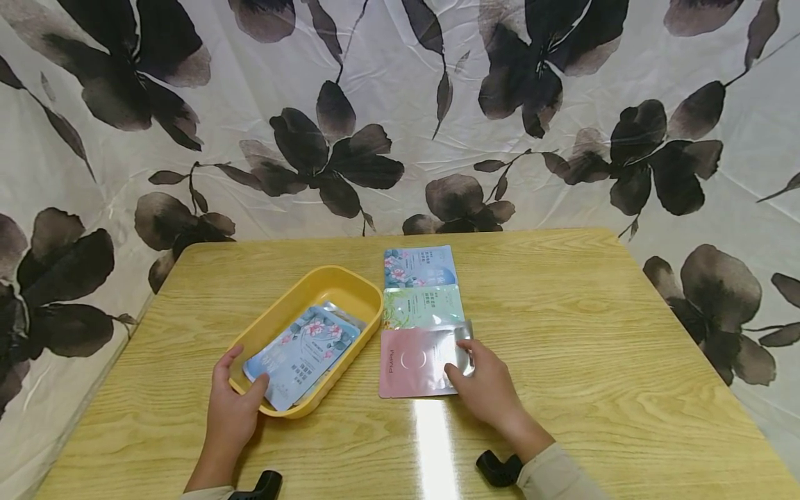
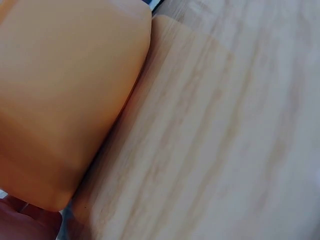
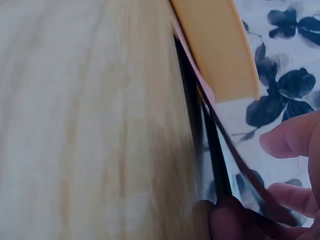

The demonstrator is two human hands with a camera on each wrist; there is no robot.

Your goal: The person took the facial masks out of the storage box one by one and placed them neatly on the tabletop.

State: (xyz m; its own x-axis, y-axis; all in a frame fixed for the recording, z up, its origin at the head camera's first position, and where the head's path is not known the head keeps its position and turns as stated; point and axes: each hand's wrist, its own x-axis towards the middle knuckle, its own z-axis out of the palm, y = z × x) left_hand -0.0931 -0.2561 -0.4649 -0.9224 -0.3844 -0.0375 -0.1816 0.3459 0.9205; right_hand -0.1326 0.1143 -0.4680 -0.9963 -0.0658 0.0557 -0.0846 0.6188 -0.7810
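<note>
My left hand (image 1: 232, 396) grips the near left end of a yellow plastic basin (image 1: 334, 274), thumb inside the rim close to a blue face mask packet (image 1: 300, 357). Under that packet, edges of others show. To the basin's right, a blue packet (image 1: 420, 265), a green packet (image 1: 425, 307) and a pink face mask packet (image 1: 412, 361) lie in an overlapping column. My right hand (image 1: 490, 382) holds the pink packet by its right edge. In the right wrist view, that edge is raised off the table, with fingers (image 3: 235, 220) beneath it.
A wood-grain table (image 1: 562, 312) carries everything, backed by a white curtain (image 1: 400, 104) with dark flowers. Black devices (image 1: 500, 469) sit at both wrists. The basin wall (image 2: 75, 90) fills much of the left wrist view.
</note>
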